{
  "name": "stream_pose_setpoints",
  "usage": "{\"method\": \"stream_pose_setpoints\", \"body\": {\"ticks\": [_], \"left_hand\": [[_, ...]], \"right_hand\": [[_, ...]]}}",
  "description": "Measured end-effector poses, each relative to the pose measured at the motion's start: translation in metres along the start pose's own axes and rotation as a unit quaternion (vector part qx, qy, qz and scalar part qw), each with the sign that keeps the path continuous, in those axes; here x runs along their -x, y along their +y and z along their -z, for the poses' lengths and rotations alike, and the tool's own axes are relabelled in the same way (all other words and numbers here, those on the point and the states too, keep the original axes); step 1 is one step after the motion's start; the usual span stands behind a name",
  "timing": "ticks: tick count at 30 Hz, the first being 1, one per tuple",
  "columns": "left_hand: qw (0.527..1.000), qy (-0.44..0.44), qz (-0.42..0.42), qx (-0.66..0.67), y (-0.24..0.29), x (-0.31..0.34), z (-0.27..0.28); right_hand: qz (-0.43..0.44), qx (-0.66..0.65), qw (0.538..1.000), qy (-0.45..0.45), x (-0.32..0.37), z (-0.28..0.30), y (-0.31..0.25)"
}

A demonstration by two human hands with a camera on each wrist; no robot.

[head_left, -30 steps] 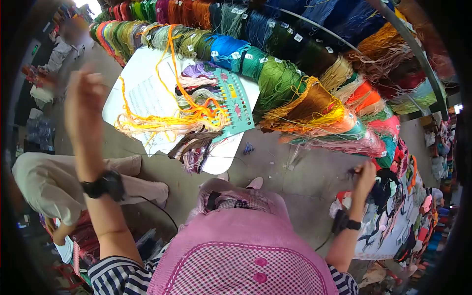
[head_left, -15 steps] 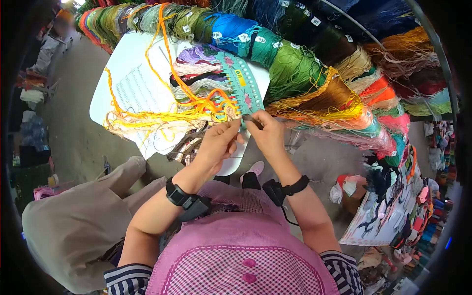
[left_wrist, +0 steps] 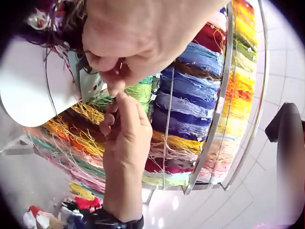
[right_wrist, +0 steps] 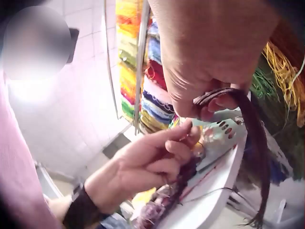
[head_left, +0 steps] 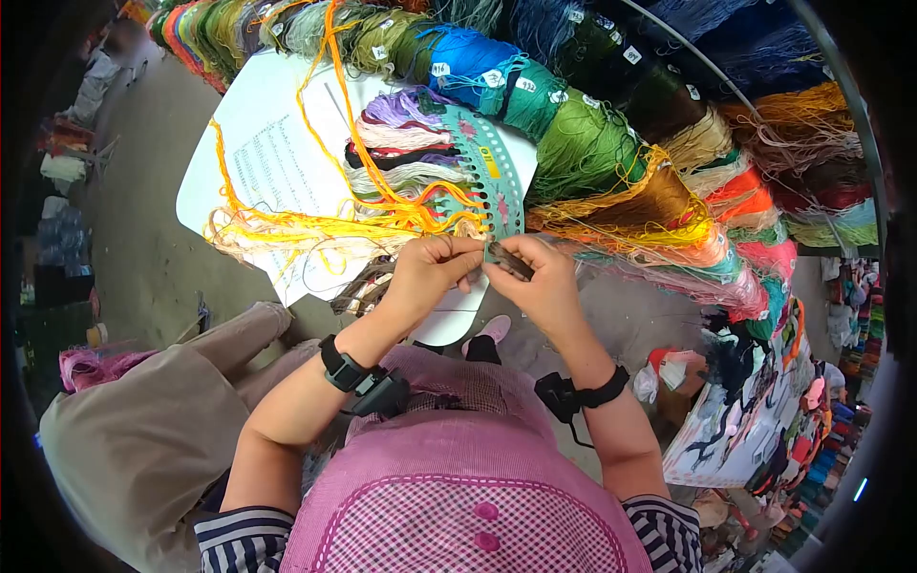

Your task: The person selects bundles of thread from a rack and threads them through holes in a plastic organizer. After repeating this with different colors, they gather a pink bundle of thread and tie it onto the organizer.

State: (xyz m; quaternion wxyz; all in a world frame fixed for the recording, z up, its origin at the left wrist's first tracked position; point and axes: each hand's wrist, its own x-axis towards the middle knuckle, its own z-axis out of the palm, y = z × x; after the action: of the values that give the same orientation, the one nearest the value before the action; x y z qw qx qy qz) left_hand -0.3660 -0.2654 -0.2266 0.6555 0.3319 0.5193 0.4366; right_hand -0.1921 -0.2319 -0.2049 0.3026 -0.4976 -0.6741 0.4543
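Observation:
My left hand (head_left: 425, 277) pinches at the lower edge of a green punched card (head_left: 506, 191). Its fingertips meet those of my right hand (head_left: 546, 285), which grips a dark brown thread skein (head_left: 509, 263). In the right wrist view the skein (right_wrist: 257, 148) loops over the right fingers and hangs down in a tail. Thread bundles (head_left: 406, 138) in purple, pink, black and white hang from the card's holes. Long orange and yellow strands (head_left: 315, 239) cross them. The left fingers partly hide the spot where both hands meet.
A white board (head_left: 205, 181) with a printed sheet (head_left: 272, 167) lies under the card. Thick rows of labelled thread skeins (head_left: 583, 134) hang on a metal rack behind. Someone's trousered leg (head_left: 143, 430) is at lower left; a second white table (head_left: 726, 430) holds bundles at right.
Both hands came in from far left and far right and met at the card's lower edge, the right one now holding the dark brown skein. Over the last half second they shifted slightly right.

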Motion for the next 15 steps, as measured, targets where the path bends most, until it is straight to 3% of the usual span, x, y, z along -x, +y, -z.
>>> {"method": "stream_pose_setpoints", "body": {"ticks": [7, 10, 13, 15], "left_hand": [[0.998, -0.054, 0.022, 0.016, 0.007, -0.004, 0.002], [0.998, -0.038, 0.046, -0.03, 0.009, -0.002, 0.004], [1.0, 0.001, 0.01, 0.02, 0.006, 0.002, 0.017], [0.992, 0.008, 0.087, 0.089, 0.013, 0.007, 0.029]], "right_hand": [[-0.007, 0.005, 0.999, -0.031, 0.0, 0.0, -0.003], [0.016, 0.045, 0.999, 0.004, -0.001, -0.006, -0.001], [0.007, 0.041, 0.999, 0.005, -0.001, -0.002, 0.003], [0.013, 0.026, 0.999, 0.014, -0.001, -0.001, 0.005]]}}
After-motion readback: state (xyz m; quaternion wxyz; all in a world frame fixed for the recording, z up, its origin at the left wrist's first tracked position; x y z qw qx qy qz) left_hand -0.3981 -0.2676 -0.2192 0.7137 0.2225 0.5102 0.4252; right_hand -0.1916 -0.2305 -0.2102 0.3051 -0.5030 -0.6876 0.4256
